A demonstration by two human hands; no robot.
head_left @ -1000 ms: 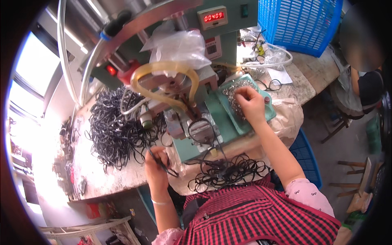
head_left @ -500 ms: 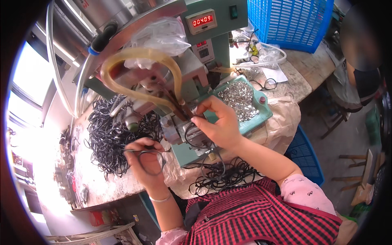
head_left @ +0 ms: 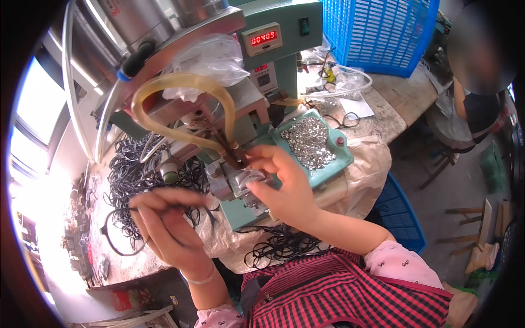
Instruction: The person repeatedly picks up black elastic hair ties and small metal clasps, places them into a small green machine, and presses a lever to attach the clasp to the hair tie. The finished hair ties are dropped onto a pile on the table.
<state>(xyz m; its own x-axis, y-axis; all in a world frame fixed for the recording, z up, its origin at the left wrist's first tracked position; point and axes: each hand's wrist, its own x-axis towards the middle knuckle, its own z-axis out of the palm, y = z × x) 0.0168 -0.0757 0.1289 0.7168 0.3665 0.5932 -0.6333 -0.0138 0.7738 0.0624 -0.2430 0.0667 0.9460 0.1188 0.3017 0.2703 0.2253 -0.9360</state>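
Fingers (head_left: 268,153) of the right hand (head_left: 290,189) are curled, with the thumb set apart from them, at the metal fixture (head_left: 239,183) of the green machine (head_left: 292,16); whether a small part is pinched there cannot be told. A second ago that hand was held over the green tray (head_left: 346,159) on the right, so its work has been shifted from the heap of metal pieces (head_left: 309,142) to the fixture. Meanwhile the left hand (head_left: 172,238) has been swung farther left, its fingers bent and partly blurred; a black loop (head_left: 104,230) is gripped by them and held out at the near side of the large tangled pile (head_left: 123,175). Thin, smooth and cord-like, more loops are heaped there, and a smaller heap (head_left: 279,243) is left near the checked apron (head_left: 350,295). By contrast, the metal pieces are tiny and bright, contained by the tray's raised rim. Above the fixture, a thick amber tube (head_left: 180,82) is bent into a rounded arch, crumpled clear plastic (head_left: 213,57) is bunched beyond it, and creased brown paper (head_left: 366,169) is spread beside the tray.
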